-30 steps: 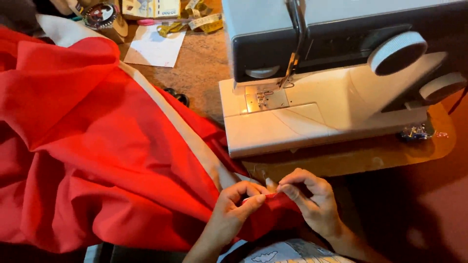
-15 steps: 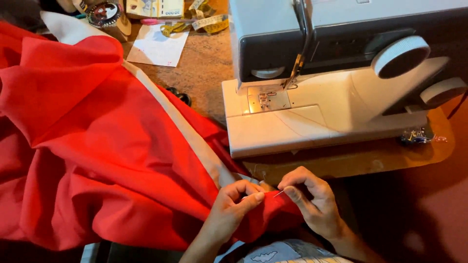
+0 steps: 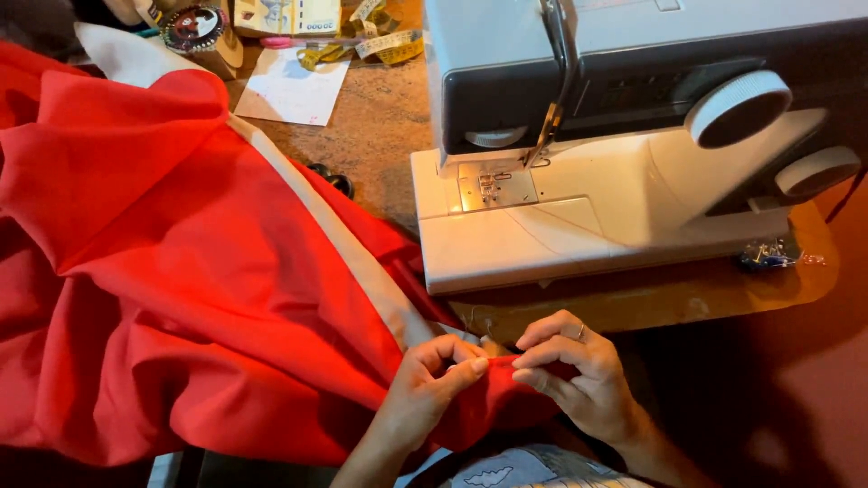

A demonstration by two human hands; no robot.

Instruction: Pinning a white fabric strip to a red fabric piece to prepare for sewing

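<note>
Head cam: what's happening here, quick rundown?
A person sits at a sewing machine with a large red fabric piled over the table and lap. Both hands pinch the fabric's edge close together, near the pale strip along it: left hand, right hand. The cloth is not under the needle; the machine bed is bare. A measuring tape and paper lie behind.

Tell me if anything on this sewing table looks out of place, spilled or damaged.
Nothing looks damaged or spilled. The red cloth lies bunched in folds, and both hands, left hand and right hand, pinch its edge in front of the sewing machine. A tape measure lies loosely tangled near a paper sheet.
</note>
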